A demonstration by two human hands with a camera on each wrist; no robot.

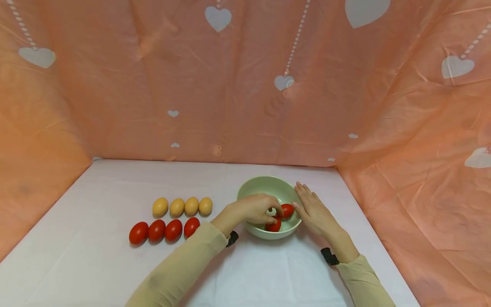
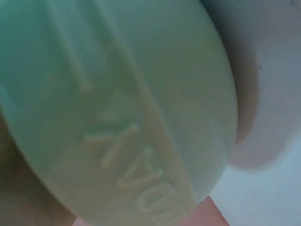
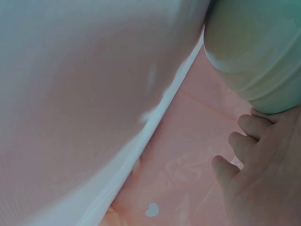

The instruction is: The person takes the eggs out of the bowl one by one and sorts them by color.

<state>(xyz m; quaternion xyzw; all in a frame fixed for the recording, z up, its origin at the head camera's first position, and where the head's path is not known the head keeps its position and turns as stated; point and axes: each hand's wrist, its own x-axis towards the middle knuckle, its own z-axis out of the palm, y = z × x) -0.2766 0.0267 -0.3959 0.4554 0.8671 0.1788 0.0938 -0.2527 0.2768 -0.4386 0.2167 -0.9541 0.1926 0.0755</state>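
Observation:
A pale green bowl [image 1: 258, 184] stands on the right part of the table with two red eggs inside: one red egg [image 1: 287, 211] to the right, another red egg [image 1: 273, 225] nearer the front. My left hand [image 1: 258, 208] reaches over the bowl's left rim. Its bent fingers and thumb are at these eggs, with a gap showing between them. Along the bowl's right side lies my right hand [image 1: 315, 214], fingers stretched and thumb at the rim. In the left wrist view the bowl's underside [image 2: 141, 117] with raised letters fills most of the picture.
Left of the bowl, several red eggs [image 1: 156, 231] lie in a row, the rightmost partly behind the left sleeve. Behind them is a row of several yellow eggs [image 1: 177, 207]. An orange sheet with white hearts [image 1: 245, 128] encloses the white table [image 1: 96, 204].

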